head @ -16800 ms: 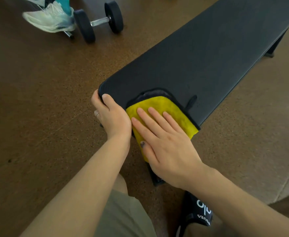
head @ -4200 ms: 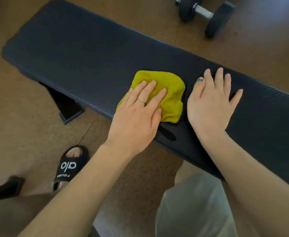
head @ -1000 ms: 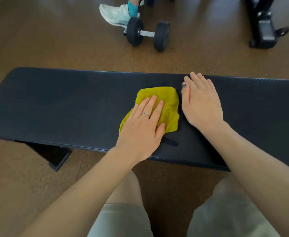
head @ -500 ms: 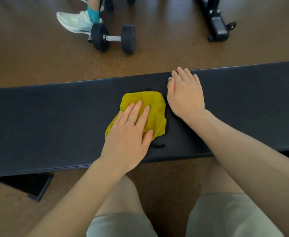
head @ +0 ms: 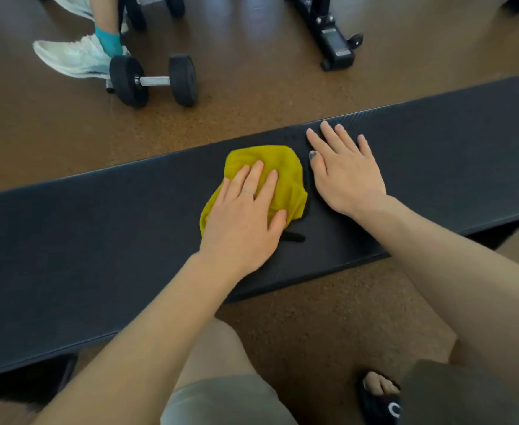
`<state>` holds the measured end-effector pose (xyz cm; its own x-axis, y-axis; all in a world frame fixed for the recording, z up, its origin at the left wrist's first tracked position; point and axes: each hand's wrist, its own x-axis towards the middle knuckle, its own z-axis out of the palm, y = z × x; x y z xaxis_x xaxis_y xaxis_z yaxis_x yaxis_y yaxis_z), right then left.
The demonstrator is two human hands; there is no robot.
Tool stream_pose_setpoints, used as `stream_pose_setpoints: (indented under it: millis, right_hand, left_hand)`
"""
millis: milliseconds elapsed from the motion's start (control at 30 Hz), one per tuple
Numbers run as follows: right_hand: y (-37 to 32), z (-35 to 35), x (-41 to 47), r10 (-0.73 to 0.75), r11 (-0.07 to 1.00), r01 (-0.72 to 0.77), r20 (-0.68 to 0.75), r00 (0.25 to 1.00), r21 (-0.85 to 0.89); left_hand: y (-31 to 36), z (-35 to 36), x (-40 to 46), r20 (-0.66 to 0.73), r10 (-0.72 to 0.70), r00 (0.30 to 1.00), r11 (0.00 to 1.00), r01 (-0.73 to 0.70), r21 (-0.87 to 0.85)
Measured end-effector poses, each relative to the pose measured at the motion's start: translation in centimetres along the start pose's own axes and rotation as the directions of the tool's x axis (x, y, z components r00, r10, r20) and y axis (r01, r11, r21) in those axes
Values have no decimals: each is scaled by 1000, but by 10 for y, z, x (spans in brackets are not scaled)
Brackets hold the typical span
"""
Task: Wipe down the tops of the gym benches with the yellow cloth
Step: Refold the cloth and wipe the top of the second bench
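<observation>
Brown gym floor; black bench [head: 98, 240] runs left to right. Left hand [head: 246, 216] presses flat on yellow cloth [head: 285, 167]; right hand [head: 344, 173] spread flat just beside it.

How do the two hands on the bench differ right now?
The left hand presses flat on the yellow cloth; the right hand rests on bare bench beside it. The left wears a ring; the right has a dark thumbnail. Both lie open, palms down.

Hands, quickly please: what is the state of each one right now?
Left hand: open, flat, pressing the yellow cloth onto the bench top.
Right hand: open, flat on the bench beside the cloth, holding nothing.
</observation>
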<state>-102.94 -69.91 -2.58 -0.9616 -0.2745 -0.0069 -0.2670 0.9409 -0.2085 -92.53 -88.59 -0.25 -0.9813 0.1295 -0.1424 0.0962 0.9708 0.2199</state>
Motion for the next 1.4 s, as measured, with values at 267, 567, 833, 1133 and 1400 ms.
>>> stream_pose_setpoints:
  millis: [267,567,833,1133,1400]
  right_hand:
    - [5,-3,5,-9,996,10,-17,1000,87]
    - [86,-22,1,115,993,-115,-14,993,-24]
    - [87,-16,-3,89,996,-90,-87,992,-5]
    - [89,-14,-6,77,996,-71,-143,987,48]
    - [91,-14,-4,78,995,-65,-178,981,79]
  left_hand:
    - [8,0,50,-14,97,995,993,-95,65]
    - [39,5,45,-8,59,998,998,-59,39]
    - [46,10,100,-48,138,989,987,-134,90]
    - [79,15,40,-56,143,988,989,-141,44]
    - [75,14,127,-44,131,990,988,-127,93]
